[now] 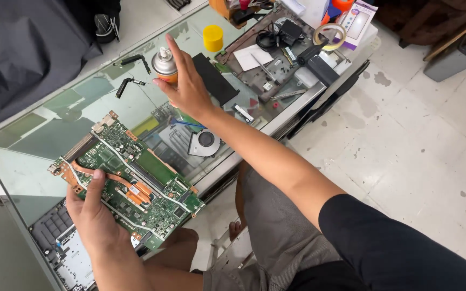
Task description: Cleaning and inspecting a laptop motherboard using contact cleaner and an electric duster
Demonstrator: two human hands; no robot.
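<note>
My left hand grips a green laptop motherboard with a copper heat pipe, held tilted above the glass tabletop; my thumb rests on the copper pipe. My right hand reaches across the table and is wrapped around a spray can with a silver top and orange body, index finger raised straight up past the nozzle. The can's lower part is hidden behind my palm.
A round cooling fan lies near the table edge. A yellow cap, a black flat pad, tape roll, cables and small tools crowd the far end. A laptop base sits under my left hand. Tiled floor lies right.
</note>
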